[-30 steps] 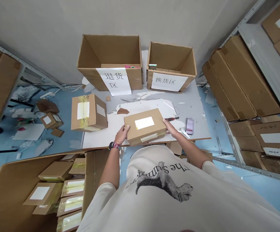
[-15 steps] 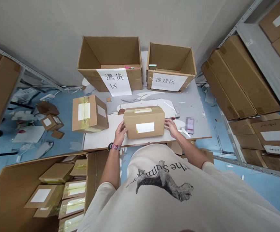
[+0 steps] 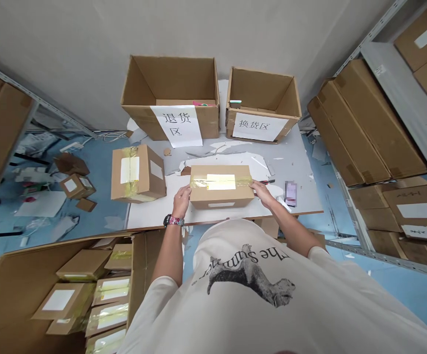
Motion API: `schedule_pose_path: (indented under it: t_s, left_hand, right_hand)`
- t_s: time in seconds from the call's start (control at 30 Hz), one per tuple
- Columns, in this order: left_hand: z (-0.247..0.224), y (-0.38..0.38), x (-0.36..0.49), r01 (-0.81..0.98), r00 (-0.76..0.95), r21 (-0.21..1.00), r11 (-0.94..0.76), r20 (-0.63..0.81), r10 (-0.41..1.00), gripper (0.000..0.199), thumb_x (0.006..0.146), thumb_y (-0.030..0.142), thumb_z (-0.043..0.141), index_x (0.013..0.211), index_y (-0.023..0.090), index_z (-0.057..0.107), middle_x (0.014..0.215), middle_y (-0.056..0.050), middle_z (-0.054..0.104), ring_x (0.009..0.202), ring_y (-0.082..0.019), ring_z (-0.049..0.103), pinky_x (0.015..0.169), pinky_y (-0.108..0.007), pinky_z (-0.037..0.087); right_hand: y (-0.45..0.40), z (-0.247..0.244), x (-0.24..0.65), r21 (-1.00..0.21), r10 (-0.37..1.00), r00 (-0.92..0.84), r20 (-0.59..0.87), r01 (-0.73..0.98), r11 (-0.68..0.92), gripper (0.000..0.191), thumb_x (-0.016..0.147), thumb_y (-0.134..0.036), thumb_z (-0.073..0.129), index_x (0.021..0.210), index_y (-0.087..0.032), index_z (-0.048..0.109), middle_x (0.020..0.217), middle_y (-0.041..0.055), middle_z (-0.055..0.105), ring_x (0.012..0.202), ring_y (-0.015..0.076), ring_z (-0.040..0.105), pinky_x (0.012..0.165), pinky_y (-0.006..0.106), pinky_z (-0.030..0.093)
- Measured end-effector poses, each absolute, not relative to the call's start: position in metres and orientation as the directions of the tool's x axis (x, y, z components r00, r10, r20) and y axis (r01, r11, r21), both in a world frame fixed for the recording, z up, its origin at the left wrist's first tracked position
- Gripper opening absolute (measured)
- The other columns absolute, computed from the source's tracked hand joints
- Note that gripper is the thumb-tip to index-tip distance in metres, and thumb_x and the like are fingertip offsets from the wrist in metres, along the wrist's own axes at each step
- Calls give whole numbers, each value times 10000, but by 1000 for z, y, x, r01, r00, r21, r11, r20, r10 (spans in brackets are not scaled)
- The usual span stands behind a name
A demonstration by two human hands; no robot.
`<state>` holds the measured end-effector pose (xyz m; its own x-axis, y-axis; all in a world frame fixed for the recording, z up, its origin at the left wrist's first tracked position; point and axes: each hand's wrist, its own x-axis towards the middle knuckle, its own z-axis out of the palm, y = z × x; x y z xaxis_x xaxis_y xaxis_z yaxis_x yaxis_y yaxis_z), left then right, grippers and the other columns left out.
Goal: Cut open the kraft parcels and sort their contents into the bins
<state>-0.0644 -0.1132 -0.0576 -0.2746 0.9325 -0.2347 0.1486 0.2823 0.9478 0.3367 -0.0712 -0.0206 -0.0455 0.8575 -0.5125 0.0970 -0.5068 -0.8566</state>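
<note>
Both your hands are on the taped carton (image 3: 221, 192), left hand (image 3: 182, 200) on one end and right hand (image 3: 263, 192) on the other, so the grip is only as open as the box is long. Fingers sit near the upper corners, probably to keep it level. It's at the front edge of the bench (image 3: 150, 215), taped seam up, likely so the label's readable. Utility knife (image 3: 268, 182) is just beyond your right fingers, maybe parked there for easy reach.
</note>
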Motion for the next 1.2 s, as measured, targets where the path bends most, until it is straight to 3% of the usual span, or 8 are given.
schedule_pose_path:
  t_s: [0.2, 0.33, 0.5, 0.7, 0.83, 0.97, 1.1, 1.2]
  left_hand:
    - [-37, -109, -64, 91, -229, 991, 98, -75, 971, 613, 886, 411, 716, 1470, 262, 828, 1665, -108, 714, 1630, -356, 621, 1365, -505, 531]
    - [-49, -107, -65, 26, -303, 965, 261, -242, 922, 426, 975, 565, 661, 1203, 231, 795, 1403, -145, 817, 1416, -349, 766, 1224, -522, 627]
    - [-75, -113, -69, 18, -374, 867, 499, -457, 807, 628, 1017, 814, 592, 1179, 226, 744, 1185, -145, 822, 1109, -315, 823, 994, -476, 688]
    - [-81, -128, -68, 281, -301, 824, 493, -412, 860, 505, 936, 596, 788, 1298, 259, 893, 1263, -120, 833, 1183, -353, 774, 1190, -515, 596]
    - [-73, -131, -69, 266, -264, 883, 386, -319, 910, 477, 949, 552, 796, 1303, 259, 921, 1277, -121, 790, 1236, -348, 744, 1250, -511, 578]
    - [-48, -129, -71, 306, -221, 931, 198, -132, 966, 503, 1069, 585, 708, 1398, 265, 913, 1490, -138, 736, 1466, -362, 664, 1399, -542, 447]
    - [-12, -129, -63, 411, -140, 912, 5, 58, 988, 481, 1142, 605, 680, 1493, 347, 883, 1787, -94, 585, 1711, -407, 454, 1510, -621, 218]
    - [7, -129, -51, 430, -96, 900, -67, 119, 988, 485, 1137, 613, 716, 1538, 380, 857, 1901, -45, 468, 1798, -433, 311, 1525, -654, 155]
  right_hand:
    - [-75, -29, 331, -894, 893, -48, -447, 20, -447, 707, 693, -387, 779, 1396, -308, 808, 1455, 78, 835, 1335, 331, 753, 1150, 515, 644]
    - [-71, -38, 327, -890, 887, 81, -455, 0, -456, 598, 795, -504, 700, 1354, -310, 786, 1506, 83, 806, 1293, 301, 768, 1103, 473, 664]
    - [-65, -42, 323, -827, 833, 89, -546, 98, -553, 663, 957, -780, 617, 1373, -297, 798, 1428, 90, 826, 1161, 297, 805, 986, 440, 689]
    - [-79, -54, 320, -839, 866, -2, -500, 247, -484, 567, 862, -620, 772, 1292, -262, 864, 1281, 81, 872, 1201, 294, 782, 1148, 471, 624]
    - [-81, -60, 328, -844, 870, 11, -494, 236, -482, 628, 799, -489, 722, 1380, -275, 831, 1299, 57, 859, 1213, 284, 780, 1126, 464, 636]
    - [-76, -60, 333, -869, 884, 0, -468, 184, -460, 725, 785, -427, 730, 1497, -301, 773, 1420, 82, 846, 1308, 301, 764, 1139, 486, 644]
    - [-75, -65, 329, -855, 861, -29, -507, 146, -498, 760, 787, -376, 713, 1544, -316, 726, 1518, 97, 815, 1320, 310, 769, 1116, 532, 669]
    - [-77, -69, 324, -822, 855, 20, -518, 264, -504, 806, 797, -355, 711, 1602, -310, 697, 1530, 112, 792, 1341, 337, 758, 1166, 609, 648]
